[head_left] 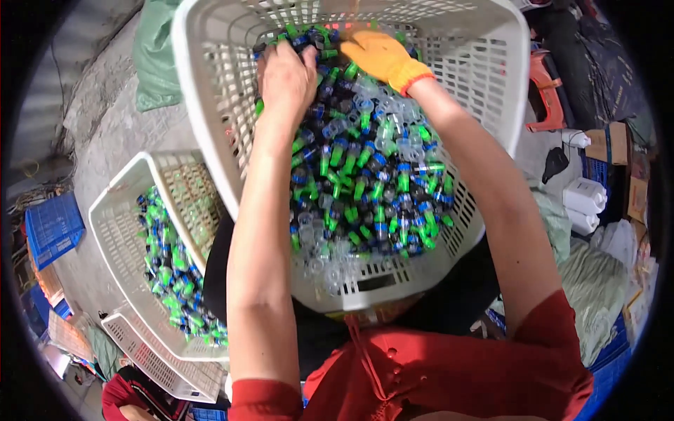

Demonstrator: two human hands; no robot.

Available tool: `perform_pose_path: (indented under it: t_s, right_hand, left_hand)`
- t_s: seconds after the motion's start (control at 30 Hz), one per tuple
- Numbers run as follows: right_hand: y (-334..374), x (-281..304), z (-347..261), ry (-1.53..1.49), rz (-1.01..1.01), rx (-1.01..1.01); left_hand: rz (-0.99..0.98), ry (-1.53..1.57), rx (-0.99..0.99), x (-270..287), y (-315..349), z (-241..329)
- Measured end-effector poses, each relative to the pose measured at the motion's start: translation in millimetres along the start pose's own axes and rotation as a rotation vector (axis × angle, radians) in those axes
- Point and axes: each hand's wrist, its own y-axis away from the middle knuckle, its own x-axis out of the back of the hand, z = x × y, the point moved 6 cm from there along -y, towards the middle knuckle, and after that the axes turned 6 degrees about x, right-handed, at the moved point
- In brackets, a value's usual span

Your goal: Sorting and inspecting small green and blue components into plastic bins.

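Note:
A large white plastic basket (519,91) with slotted walls stands between my legs. Inside lies a heap of small plastic caps (351,161), green, blue and black, with clear plastic cup-like pieces (400,123) mixed in. My left hand (288,77), bare, reaches into the heap's far left part with its fingers apart, the tips partly hidden among the pieces. To its right, my right hand (379,56) wears an orange-yellow knitted glove. It lies flat over the far part of the heap, fingers stretched out and blurred at the tips. I see nothing held in either hand.
A second white basket (116,210) with similar pieces stands at the left, beside a flat white crate (151,354). A green sack (156,56) lies at the far left. White jugs (584,196) and an orange plastic stool (544,95) are on the right. Another person's red sleeve (119,393) shows lower left.

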Motion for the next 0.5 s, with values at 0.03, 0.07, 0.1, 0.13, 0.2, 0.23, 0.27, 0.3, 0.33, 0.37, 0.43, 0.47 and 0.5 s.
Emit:
perform_pose_path:
  t_s: [0.03, 0.07, 0.1, 0.13, 0.2, 0.23, 0.27, 0.3, 0.33, 0.37, 0.43, 0.47, 0.5]
  right_hand:
    - [-17, -9, 2, 0.038, -0.033, -0.062]
    - [-31, -10, 0, 0.025, -0.045, -0.074]
    - [-44, -13, -1, 0.03, -0.114, -0.131]
    - [-47, -22, 6, 0.041, -0.183, -0.197]
    - [-64, -27, 83, -0.019, 0.01, 0.19]
    - [-60, -52, 62, -0.078, -0.016, 0.185]
    - [-55, -45, 21, 0.107, -0.013, 0.203]
    - [-54, -46, -9, 0.293, -0.007, 0.225]
    - [-48, -41, 0, 0.31, -0.016, 0.197]
    - [-43, -41, 7, 0.311, -0.095, 0.174]
    - [-46, -58, 3, 0.263, -0.234, 0.154]
    - [-47, -64, 1, 0.237, -0.302, 0.147]
    - [-51, -67, 2, 0.233, -0.293, 0.146]
  left_hand:
    - [-0.022, -0.158, 0.002, -14, -24, -13]
    - [0.05, -0.21, 0.063, -24, -41, -25]
    - [0.015, -0.209, 0.1, -36, -52, -41]
    - [-0.026, -0.203, 0.13, -45, -62, -47]
    - [-0.083, -0.197, 0.103, -82, -90, -11]
    - [-0.114, -0.242, 0.14, -87, -92, -38]
    - [-0.115, -0.309, 0.204, -82, -95, -59]
    - [-0.114, -0.377, 0.266, -75, -93, -80]
    - [-0.136, -0.361, 0.246, -82, -95, -64]
    - [-0.193, -0.346, 0.25, -87, -94, -52]
    - [-0.285, -0.366, 0.28, -81, -92, -50]
    - [-0.329, -0.378, 0.296, -79, -90, -50]
    - [-0.325, -0.384, 0.291, -76, -91, -52]
